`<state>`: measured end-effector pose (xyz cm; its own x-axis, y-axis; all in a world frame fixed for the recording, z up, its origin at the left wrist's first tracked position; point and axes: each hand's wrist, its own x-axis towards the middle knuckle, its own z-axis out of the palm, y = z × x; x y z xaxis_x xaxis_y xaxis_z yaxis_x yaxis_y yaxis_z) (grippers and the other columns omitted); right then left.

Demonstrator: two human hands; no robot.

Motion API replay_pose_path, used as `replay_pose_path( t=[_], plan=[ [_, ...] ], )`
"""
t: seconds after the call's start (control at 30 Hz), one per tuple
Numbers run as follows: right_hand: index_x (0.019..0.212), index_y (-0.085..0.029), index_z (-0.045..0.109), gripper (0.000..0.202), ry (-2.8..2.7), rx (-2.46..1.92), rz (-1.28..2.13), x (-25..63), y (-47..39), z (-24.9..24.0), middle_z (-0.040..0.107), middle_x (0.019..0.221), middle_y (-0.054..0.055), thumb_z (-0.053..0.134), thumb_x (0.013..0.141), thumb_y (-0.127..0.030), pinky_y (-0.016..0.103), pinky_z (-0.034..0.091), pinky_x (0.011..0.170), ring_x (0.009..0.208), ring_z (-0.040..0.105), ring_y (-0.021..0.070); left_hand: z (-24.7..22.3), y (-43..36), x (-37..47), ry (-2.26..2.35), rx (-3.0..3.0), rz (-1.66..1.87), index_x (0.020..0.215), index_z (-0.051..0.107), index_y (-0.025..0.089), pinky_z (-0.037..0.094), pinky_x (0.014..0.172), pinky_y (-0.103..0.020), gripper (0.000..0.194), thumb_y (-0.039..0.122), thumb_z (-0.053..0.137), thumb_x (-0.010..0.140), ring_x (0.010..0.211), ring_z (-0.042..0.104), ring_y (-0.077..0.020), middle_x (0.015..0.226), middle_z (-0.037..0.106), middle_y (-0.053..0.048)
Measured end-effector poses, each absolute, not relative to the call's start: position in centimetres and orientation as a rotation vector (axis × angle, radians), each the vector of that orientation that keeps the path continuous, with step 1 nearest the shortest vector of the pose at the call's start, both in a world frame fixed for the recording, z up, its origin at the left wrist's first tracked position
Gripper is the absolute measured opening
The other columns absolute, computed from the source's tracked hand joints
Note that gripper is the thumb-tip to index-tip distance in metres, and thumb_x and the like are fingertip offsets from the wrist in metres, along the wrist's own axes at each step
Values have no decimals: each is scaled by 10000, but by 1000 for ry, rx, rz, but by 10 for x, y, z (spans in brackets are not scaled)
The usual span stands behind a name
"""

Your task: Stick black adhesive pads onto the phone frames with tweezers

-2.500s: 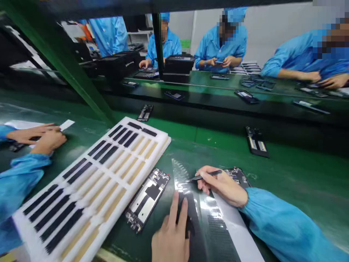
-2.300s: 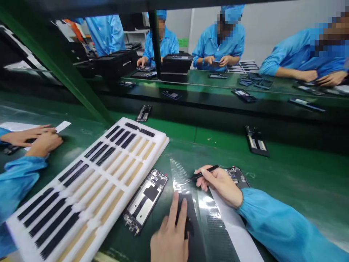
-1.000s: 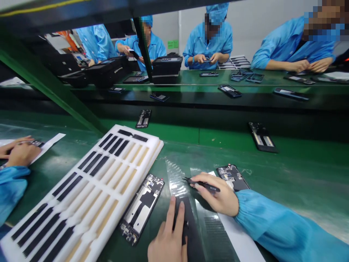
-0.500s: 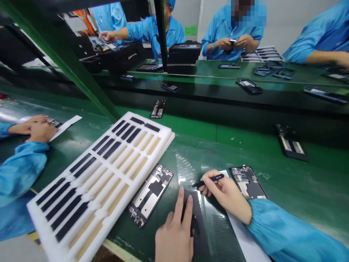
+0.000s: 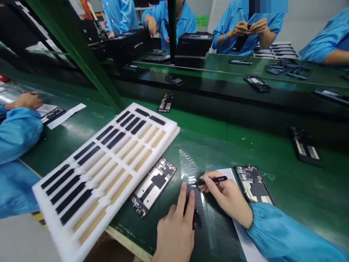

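Black, slim tweezers (image 5: 216,179) are sitting in your right hand (image 5: 231,200), its fingers closing around them, tips pointing at the top end of a dark sheet (image 5: 200,218) on the green counter (image 5: 212,143). Your left hand (image 5: 176,225) is pressing that sheet, index and middle fingers extending slightly apart; its thumb is hidden. Glossy clear film (image 5: 187,163) is catching light beyond your fingertips, looking thin and ridged. Dotted white paper (image 5: 227,174) is lying beside your right hand. Matte white foam tray (image 5: 176,125) is holding black comb-ended strips and showing tan slots. Phone chassis with silver plates are resting on either side, left one (image 5: 154,187) near the tray, right one (image 5: 253,183) by your sleeve. Versus the earlier frame, a co-worker's hand (image 5: 29,101) is lifting clear of the white strip (image 5: 67,115), and your tweezers are staying gripped.
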<state>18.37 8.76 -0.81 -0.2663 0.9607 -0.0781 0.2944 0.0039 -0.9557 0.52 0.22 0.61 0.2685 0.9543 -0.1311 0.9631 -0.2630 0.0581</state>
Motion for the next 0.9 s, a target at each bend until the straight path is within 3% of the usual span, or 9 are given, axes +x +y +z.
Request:
replay_pose_path(
  t=[0.27,0.43,0.6,0.67,0.77,0.9],
  plan=[
    [949,-184,638,329,-1618,-1298,1296,184,88,-4,728,877,81,501,1001,-479,295,586,722,764,719,186,7,2,5,1841,2398,-50,1477,458,268,580,507,-256,688,167,638,821,806,689,-161,1620,304,-17],
    [947,-179,600,365,-1369,-1178,1525,191,97,15,713,691,53,534,974,-537,272,540,553,575,659,159,8,2,5,1830,2385,-58,1480,454,264,589,516,-271,681,180,634,829,804,692,-164,1627,279,-15],
    [745,-194,569,435,-1245,-1266,1499,194,103,15,597,538,6,554,947,-579,225,445,457,469,533,112,3,2,3,1808,2384,-39,1491,436,259,575,486,-279,708,178,627,814,795,691,-170,1639,247,-25],
    [833,-183,615,405,-1340,-1313,1464,192,100,11,624,584,18,584,929,-575,235,472,478,501,573,127,1,2,2,1782,2389,-28,1496,428,247,566,467,-274,748,182,649,784,786,689,-172,1645,228,-44],
    [1008,-188,631,328,-1528,-1291,1362,190,94,5,690,823,60,587,949,-509,275,554,610,672,674,165,-2,1,2,1789,2382,-32,1501,418,244,582,475,-298,787,186,680,761,784,688,-177,1653,200,-41],
    [967,-209,633,225,-1728,-1284,1233,192,90,0,680,886,54,535,998,-409,288,557,720,777,686,174,-4,1,3,1802,2386,-31,1490,435,254,585,467,-309,792,198,702,747,759,687,-174,1653,193,-32]
  ],
)
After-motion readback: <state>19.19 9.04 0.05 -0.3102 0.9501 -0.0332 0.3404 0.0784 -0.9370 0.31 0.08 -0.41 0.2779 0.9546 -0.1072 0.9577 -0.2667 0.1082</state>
